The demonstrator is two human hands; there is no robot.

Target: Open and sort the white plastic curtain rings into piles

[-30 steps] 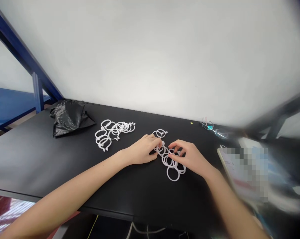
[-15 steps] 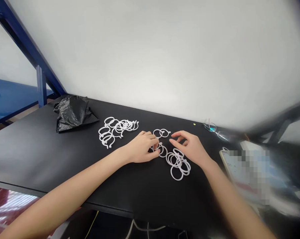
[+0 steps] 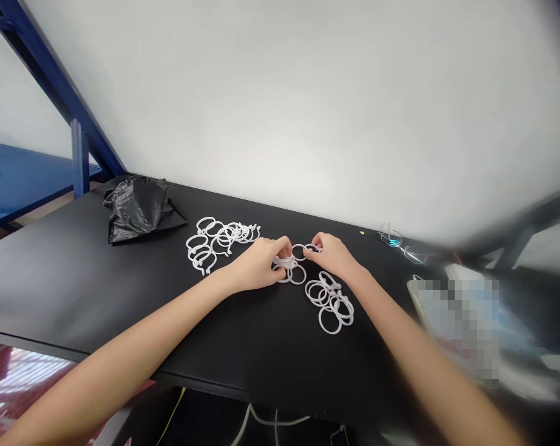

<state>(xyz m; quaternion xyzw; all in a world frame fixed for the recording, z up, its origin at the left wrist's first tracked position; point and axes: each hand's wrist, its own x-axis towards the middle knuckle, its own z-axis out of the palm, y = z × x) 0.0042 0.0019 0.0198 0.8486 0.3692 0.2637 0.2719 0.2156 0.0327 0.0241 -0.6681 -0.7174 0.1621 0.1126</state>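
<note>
On a black table (image 3: 75, 297) lie white plastic rings. My left hand (image 3: 259, 263) is curled, its fingers pinched on a few rings (image 3: 287, 269) near the table's middle. My right hand (image 3: 333, 254) is closed too, its fingertips gripping a ring (image 3: 300, 251) of a linked pair just beyond. A loose cluster of rings (image 3: 331, 300) lies under my right wrist. Another pile of rings (image 3: 217, 241) rests to the left of my left hand.
A crumpled black plastic bag (image 3: 138, 207) sits at the table's back left. Eyeglasses (image 3: 401, 244) lie at the back right by the white wall. A blurred-out flat item (image 3: 456, 322) rests on the right. Blue metal frame bars (image 3: 52, 93) rise at the left.
My right hand has left the near cluster and moved forward onto the linked pair of rings. My left hand has shifted slightly forward with its rings. The view has drifted a little.
</note>
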